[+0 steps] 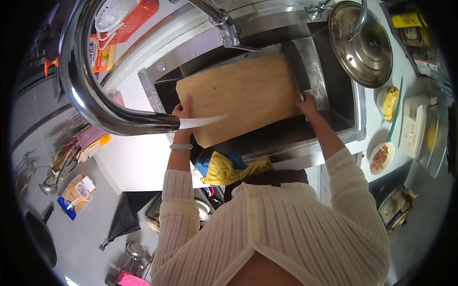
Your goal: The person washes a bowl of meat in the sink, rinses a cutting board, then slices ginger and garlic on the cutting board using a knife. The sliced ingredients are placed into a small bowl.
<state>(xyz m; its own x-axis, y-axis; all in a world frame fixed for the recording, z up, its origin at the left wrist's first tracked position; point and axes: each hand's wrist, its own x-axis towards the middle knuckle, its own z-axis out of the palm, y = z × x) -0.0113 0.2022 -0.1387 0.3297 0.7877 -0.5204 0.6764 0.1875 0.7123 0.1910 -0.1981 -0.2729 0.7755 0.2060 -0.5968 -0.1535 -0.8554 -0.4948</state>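
A wooden cutting board (239, 96) is held over the stainless steel sink (322, 64). My left hand (183, 109) grips its left edge, thumb on top. At the board's right edge, my right hand (307, 105) is closed around the handle of a broad-bladed kitchen knife (297, 66), whose dark blade points away from me along that edge. Whether my right fingers also hold the board is hard to tell. From the chrome gooseneck faucet (84, 96) at the left, a stream of water (204, 121) runs onto the board's near left part.
A second chrome faucet (229, 32) stands behind the sink. To the right are a metal pot lid (361, 43), a bowl of yellow food (390, 103) and a bowl of chopped meat (381, 159). Yellow cloth (222, 169) hangs at the sink's front edge. A red basket (137, 25) sits back left.
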